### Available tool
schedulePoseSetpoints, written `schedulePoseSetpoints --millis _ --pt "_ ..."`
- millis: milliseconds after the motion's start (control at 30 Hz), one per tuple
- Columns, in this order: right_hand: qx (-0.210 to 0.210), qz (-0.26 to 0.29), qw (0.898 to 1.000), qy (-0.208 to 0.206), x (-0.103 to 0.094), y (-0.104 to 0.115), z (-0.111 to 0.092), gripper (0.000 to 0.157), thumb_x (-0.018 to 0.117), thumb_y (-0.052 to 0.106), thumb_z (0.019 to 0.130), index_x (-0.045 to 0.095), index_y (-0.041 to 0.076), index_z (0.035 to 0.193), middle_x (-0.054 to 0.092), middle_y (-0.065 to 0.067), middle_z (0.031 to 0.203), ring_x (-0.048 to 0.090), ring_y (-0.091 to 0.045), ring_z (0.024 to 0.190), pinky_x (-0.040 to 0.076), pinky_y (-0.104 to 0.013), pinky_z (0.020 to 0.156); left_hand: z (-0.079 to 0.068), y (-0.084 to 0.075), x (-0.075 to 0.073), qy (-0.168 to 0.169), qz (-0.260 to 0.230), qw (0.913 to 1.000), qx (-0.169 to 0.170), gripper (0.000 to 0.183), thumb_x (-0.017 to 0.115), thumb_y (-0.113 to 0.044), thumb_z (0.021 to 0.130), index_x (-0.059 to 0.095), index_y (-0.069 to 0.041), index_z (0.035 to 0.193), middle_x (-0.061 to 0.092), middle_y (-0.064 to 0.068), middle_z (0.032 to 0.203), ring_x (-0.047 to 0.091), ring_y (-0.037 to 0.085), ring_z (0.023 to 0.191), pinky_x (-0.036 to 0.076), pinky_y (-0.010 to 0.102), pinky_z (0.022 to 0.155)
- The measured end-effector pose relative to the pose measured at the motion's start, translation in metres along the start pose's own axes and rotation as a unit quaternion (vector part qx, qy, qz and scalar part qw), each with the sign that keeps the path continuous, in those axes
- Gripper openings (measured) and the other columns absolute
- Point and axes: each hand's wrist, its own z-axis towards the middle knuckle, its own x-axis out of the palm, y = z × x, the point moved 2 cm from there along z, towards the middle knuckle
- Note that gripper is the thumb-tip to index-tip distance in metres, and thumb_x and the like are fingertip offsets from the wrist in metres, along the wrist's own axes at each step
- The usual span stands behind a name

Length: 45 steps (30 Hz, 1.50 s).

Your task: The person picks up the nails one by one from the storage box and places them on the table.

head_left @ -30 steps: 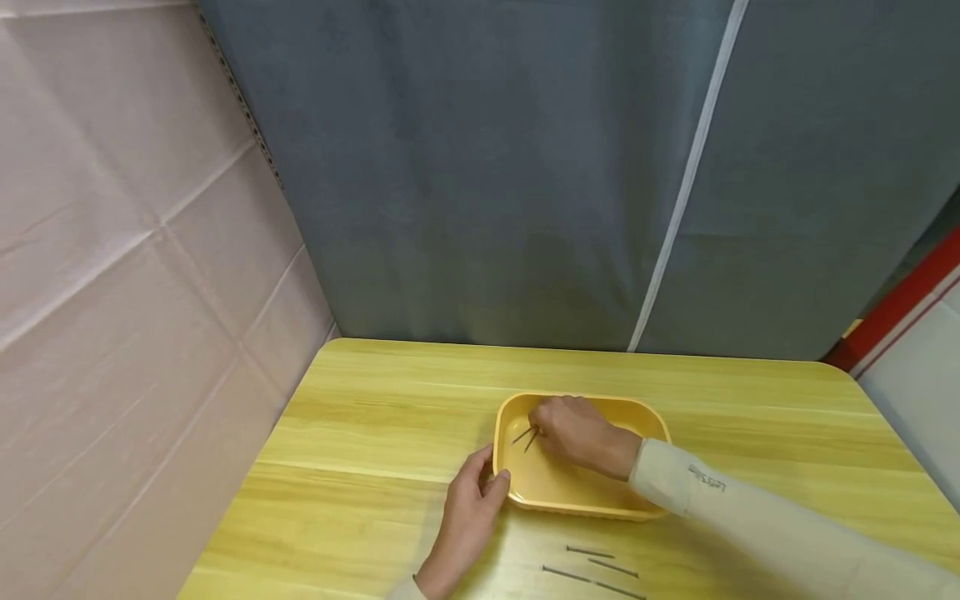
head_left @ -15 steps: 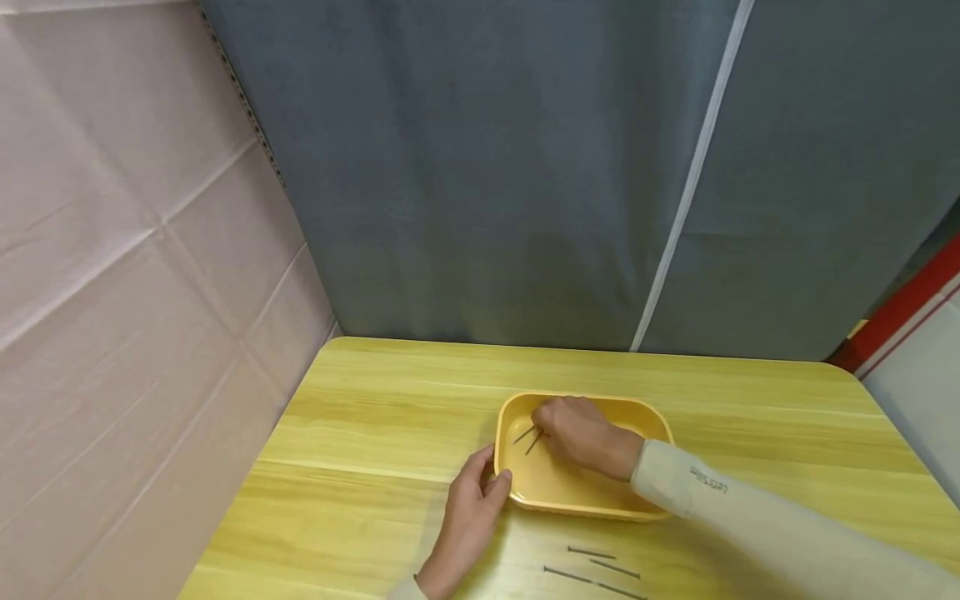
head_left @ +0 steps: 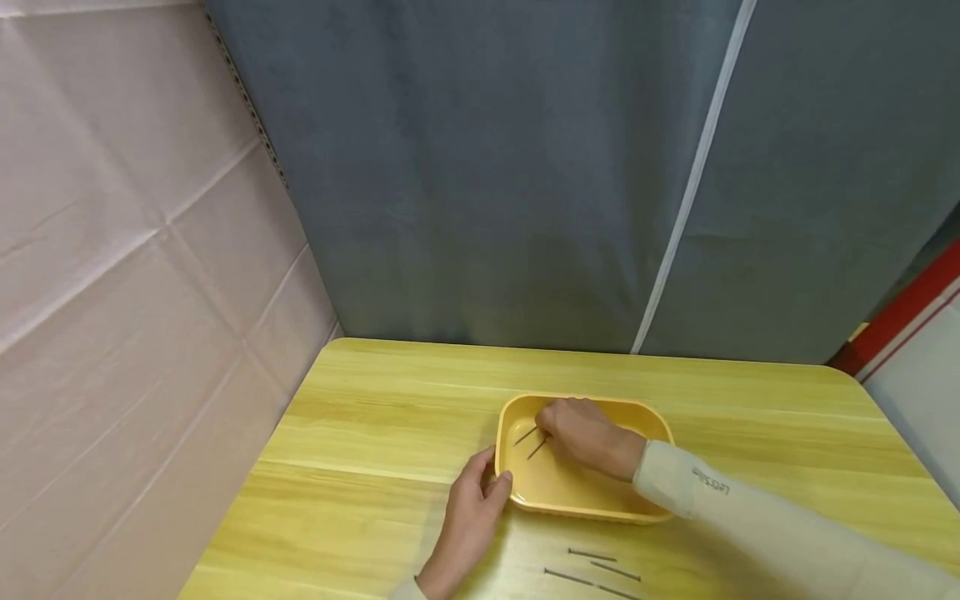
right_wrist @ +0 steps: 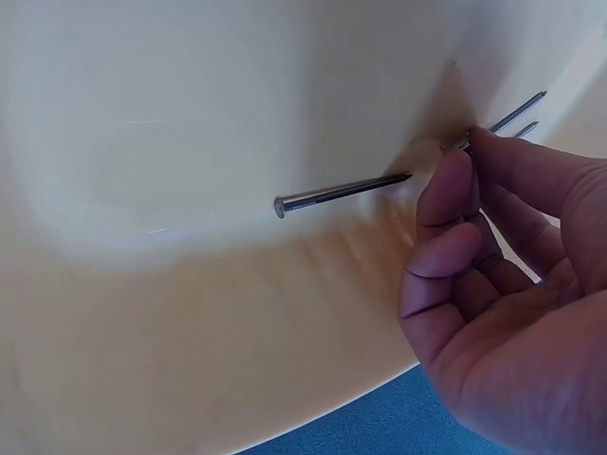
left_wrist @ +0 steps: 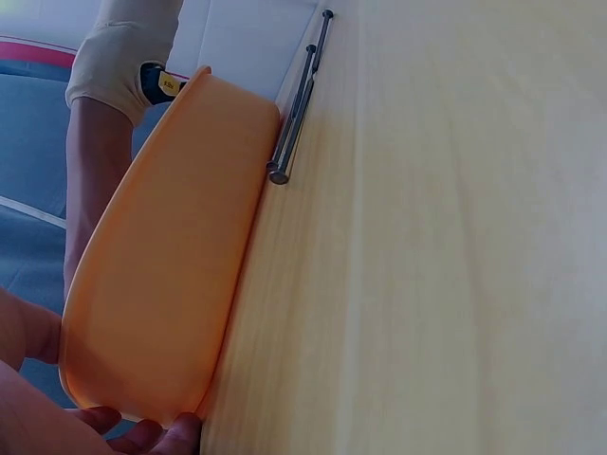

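My left hand (head_left: 468, 510) grips the left end of a yellow plastic tray (head_left: 577, 505), thumb at the near corner of its rim and fingers against the outer wall. Inside the tray, my right hand (head_left: 581, 429) pinches a steel nail (right_wrist: 517, 112) between thumb and forefinger, its other fingers curled. Beside the pinched nail shows a second thin tip, either a nail or a reflection; I cannot tell. A loose nail (right_wrist: 341, 192) lies on the tray floor, its point close to my right fingertips. Several more nails (head_left: 592, 554) lie on the table in front of the tray.
The tray stands on a wood-grain table (head_left: 360, 467). A dark grey curtain (head_left: 480, 183) hangs behind the table, and a pale sheeted wall (head_left: 150, 317) runs along the left. A red and white panel (head_left: 911, 304) stands beyond the right edge.
One nail in the tray has shifted slightly toward the near side, so the two visible shafts are farther apart. My left hand keeps its hold on the tray; the right hand has barely moved.
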Motion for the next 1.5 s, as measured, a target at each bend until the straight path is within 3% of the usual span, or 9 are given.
schedulePoseSetpoints --millis 200,600,700,900,1100,1233,1500 --pt "-0.001 0.006 1.0 0.007 -0.001 0.001 -0.002 0.035 0.072 -0.013 0.08 0.066 0.018 0.066 0.051 0.012 0.063 0.04 -0.005 0.06 0.042 -0.024 0.051 -0.001 0.0 0.0 -0.001 0.0 1.0 -0.006 0.056 0.061 -0.014 0.113 0.044 0.008 0.161 0.056 0.028 0.154 0.067 0.035 0.131 0.06 0.025 0.101" --pt "-0.011 -0.009 1.0 0.01 -0.006 0.004 -0.004 0.04 0.072 -0.009 0.082 0.055 0.021 0.061 0.042 0.01 0.064 0.035 -0.005 0.059 0.033 -0.022 0.048 0.0 0.0 0.001 -0.005 0.011 0.9999 -0.009 0.054 0.061 -0.013 0.112 0.045 0.009 0.159 0.058 0.027 0.151 0.068 0.034 0.129 0.06 0.024 0.1" --pt "-0.015 -0.018 1.0 0.011 -0.008 0.004 -0.006 0.042 0.072 -0.009 0.083 0.053 0.021 0.063 0.045 0.007 0.069 0.036 -0.006 0.061 0.034 -0.023 0.048 0.0 0.0 0.001 -0.009 0.015 0.9998 -0.012 0.054 0.062 -0.013 0.112 0.047 0.009 0.159 0.06 0.026 0.149 0.068 0.033 0.127 0.06 0.024 0.099" --pt "-0.036 -0.03 0.999 -0.002 -0.011 0.007 -0.01 0.033 0.075 -0.009 0.085 0.061 0.018 0.07 0.05 0.001 0.079 0.038 -0.007 0.063 0.038 -0.023 0.047 -0.001 -0.001 0.0 -0.006 0.01 0.9999 -0.005 0.054 0.063 -0.012 0.111 0.047 0.01 0.158 0.061 0.026 0.148 0.069 0.032 0.124 0.06 0.024 0.097" --pt "-0.031 -0.036 0.999 -0.007 -0.019 0.01 -0.013 0.036 0.075 -0.009 0.088 0.056 0.015 0.069 0.048 -0.001 0.082 0.037 -0.007 0.061 0.038 -0.022 0.047 0.0 -0.002 -0.001 -0.008 0.013 0.9999 -0.005 0.053 0.062 -0.011 0.112 0.047 0.009 0.158 0.061 0.025 0.146 0.069 0.032 0.123 0.061 0.024 0.096" --pt "-0.017 -0.033 0.999 -0.026 -0.018 0.007 -0.018 0.036 0.075 -0.008 0.085 0.055 0.016 0.067 0.046 0.0 0.079 0.038 -0.008 0.059 0.039 -0.025 0.046 0.001 -0.003 -0.001 -0.011 0.024 0.9996 -0.009 0.052 0.061 -0.011 0.112 0.048 0.007 0.159 0.06 0.025 0.149 0.068 0.033 0.126 0.06 0.026 0.099" --pt "-0.012 -0.018 0.997 -0.071 -0.003 -0.013 -0.04 0.026 0.079 0.002 0.084 0.065 0.019 0.071 0.057 0.003 0.086 0.049 -0.007 0.064 0.042 -0.026 0.048 0.001 -0.004 0.0 -0.014 0.032 0.9994 0.007 0.052 0.062 -0.012 0.112 0.048 0.01 0.157 0.058 0.028 0.152 0.063 0.039 0.136 0.058 0.031 0.108"
